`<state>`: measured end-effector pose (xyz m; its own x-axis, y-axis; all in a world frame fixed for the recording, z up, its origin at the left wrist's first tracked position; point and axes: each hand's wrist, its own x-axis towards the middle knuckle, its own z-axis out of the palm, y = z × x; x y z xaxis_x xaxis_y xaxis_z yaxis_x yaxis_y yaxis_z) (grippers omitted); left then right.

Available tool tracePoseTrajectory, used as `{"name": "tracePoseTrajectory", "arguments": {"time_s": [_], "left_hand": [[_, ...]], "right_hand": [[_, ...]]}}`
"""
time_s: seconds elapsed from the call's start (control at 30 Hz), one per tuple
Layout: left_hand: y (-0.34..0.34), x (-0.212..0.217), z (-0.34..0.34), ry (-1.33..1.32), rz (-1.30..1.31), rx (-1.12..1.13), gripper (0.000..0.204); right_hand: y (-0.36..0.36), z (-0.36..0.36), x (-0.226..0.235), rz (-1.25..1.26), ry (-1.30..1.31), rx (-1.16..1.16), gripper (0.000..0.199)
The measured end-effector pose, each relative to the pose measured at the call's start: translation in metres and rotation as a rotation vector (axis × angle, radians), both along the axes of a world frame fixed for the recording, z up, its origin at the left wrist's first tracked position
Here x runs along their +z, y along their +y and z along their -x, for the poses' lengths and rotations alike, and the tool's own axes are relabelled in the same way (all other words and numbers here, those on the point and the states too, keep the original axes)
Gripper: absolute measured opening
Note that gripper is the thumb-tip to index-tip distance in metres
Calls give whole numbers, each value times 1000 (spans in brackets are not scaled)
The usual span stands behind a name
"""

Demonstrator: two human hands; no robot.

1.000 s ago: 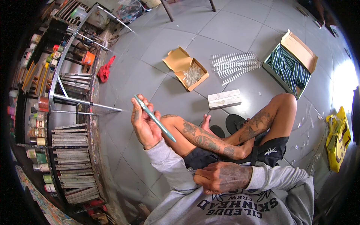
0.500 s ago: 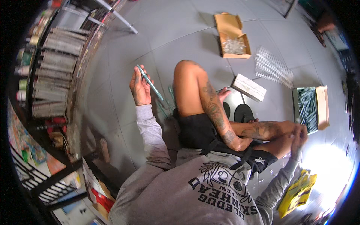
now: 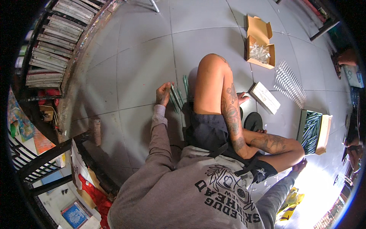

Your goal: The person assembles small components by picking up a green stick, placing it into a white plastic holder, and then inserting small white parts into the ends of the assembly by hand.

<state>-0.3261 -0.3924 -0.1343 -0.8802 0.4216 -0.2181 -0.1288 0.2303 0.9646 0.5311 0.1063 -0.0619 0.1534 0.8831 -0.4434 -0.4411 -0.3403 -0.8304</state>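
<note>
My left hand (image 3: 163, 94) is low over the floor left of my raised knee, its fingers closed round a slim teal pen (image 3: 175, 96). Right beside it, more teal pens (image 3: 185, 85) lie on the floor. My right hand (image 3: 300, 165) is down past my other knee, small and dark against a bright glare. Its fingers cannot be made out, nor whether it holds anything. Just beyond that knee stands an open box (image 3: 324, 133) packed with teal pens (image 3: 311, 131).
An open cardboard box (image 3: 260, 27) with clear plastic pieces (image 3: 260, 53) sits ahead. Between the boxes lie a whitish block-shaped box (image 3: 265, 97) and clear ridged plastic strips (image 3: 288, 83). A crowded shelf (image 3: 49, 51) lines the left; a yellow bag (image 3: 291, 204) lies lower right.
My left hand has come down and to the right with the pen, to the pens on the floor. My right hand has dropped lower beside the knee, and the view has shifted.
</note>
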Motion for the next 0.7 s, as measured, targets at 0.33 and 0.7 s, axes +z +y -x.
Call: {"name": "tracePoseTrajectory", "arguments": {"time_s": [0.33,0.7], "left_hand": [[-7,23,6,15,493,-232,58],[-24,4,25,231,468,-279,56]], "right_hand": [[-125,96,3,91,-552,-105,27],[-135,119,13,37,-746,-10,27]]}}
